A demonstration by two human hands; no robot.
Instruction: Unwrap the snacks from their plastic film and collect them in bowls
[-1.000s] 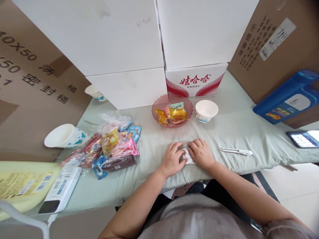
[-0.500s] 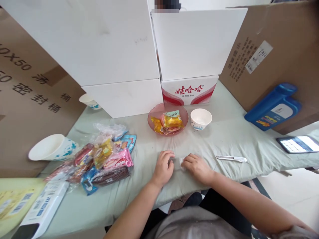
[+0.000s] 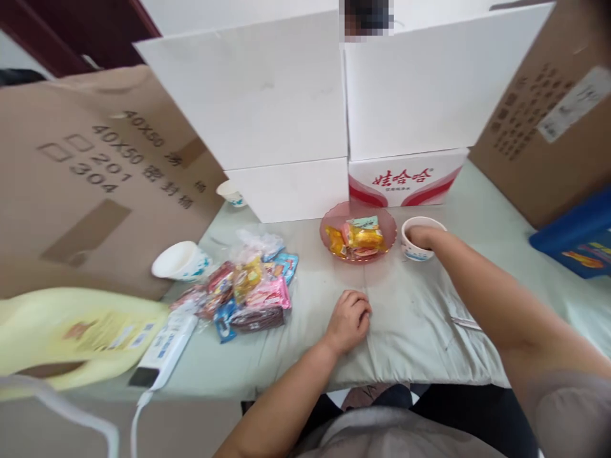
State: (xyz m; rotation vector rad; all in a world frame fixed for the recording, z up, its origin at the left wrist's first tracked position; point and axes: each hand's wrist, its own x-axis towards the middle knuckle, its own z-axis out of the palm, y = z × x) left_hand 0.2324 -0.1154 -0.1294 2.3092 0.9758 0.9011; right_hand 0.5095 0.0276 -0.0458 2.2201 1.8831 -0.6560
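Observation:
My left hand (image 3: pixel 351 321) rests on the pale green cloth (image 3: pixel 401 331), its fingers loosely curled and no object showing in them. My right hand (image 3: pixel 421 238) reaches into a white paper bowl (image 3: pixel 417 256) with a blue print; its fingers are hidden inside. Beside that bowl stands a pink scalloped dish (image 3: pixel 334 251) holding several wrapped snacks (image 3: pixel 365 235) in yellow, pink and green. To the left of my left hand lies a pile of packaged snacks (image 3: pixel 260 292), partly in clear plastic.
White boxes (image 3: pixel 286 108) are stacked behind the dish. Brown cartons flank both sides, one carton (image 3: pixel 109 172) at left. Paper cups (image 3: pixel 184 261) lie tipped near it. A yellow bottle (image 3: pixel 95 331), a white power strip (image 3: pixel 167 343), a blue bottle (image 3: pixel 577 235) and a white cutter (image 3: pixel 465 323) are around.
My right hand has left the small clear wrapper by my left hand and moved forward into the paper bowl. The wrapper is out of sight. The camera view has swung left.

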